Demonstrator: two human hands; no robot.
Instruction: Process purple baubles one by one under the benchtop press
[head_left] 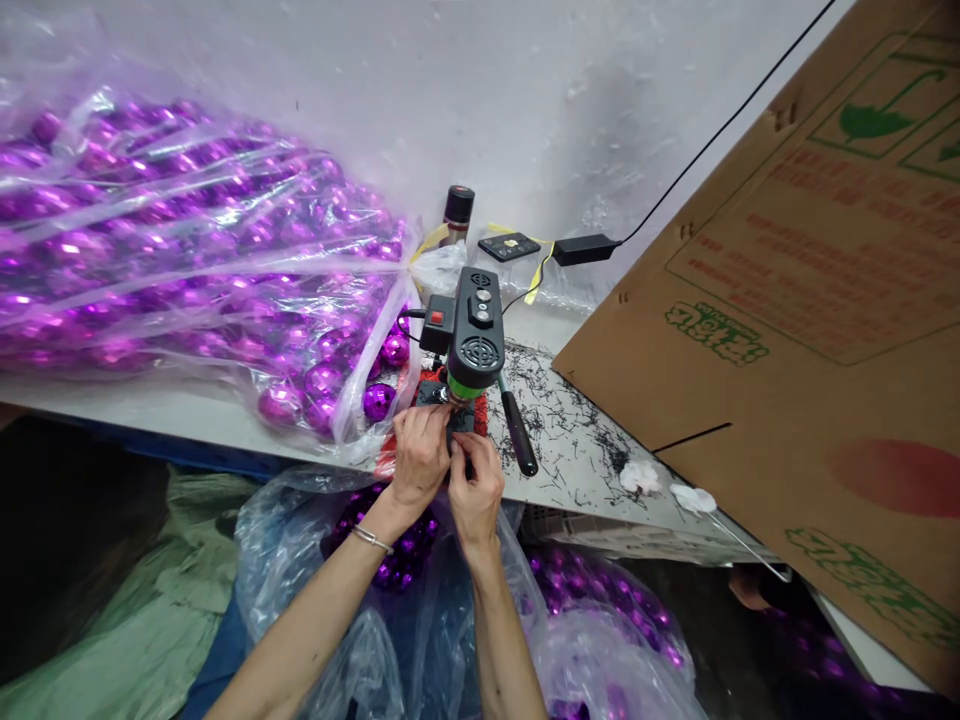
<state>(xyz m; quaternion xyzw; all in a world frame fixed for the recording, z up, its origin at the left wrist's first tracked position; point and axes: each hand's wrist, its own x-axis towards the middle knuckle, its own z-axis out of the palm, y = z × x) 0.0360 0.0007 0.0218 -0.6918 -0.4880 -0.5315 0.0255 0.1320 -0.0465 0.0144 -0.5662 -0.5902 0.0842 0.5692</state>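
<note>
A small black bench drill press [478, 335] with a green ring stands near the table's front edge. My left hand [420, 450], with a bracelet on its wrist, is closed at the machine's base, fingertips just under the green ring. Close beside it my right hand [476, 485] is pinched, thumb and fingers together. Whatever either hand grips is hidden by the fingers or too small to name. To the right of my hands the machine's black lever handle [519, 435] slants down. A red mat [480, 410] shows under the base.
A clear bag of shiny purple balls [187, 260] fills the table's left side. Black shavings [555, 430] litter the white tabletop on the right, beside a large cardboard box [787, 330]. Behind stand a dark-capped bottle [458, 210] and a black power adapter [585, 249]. More bagged purple balls [607, 605] lie below.
</note>
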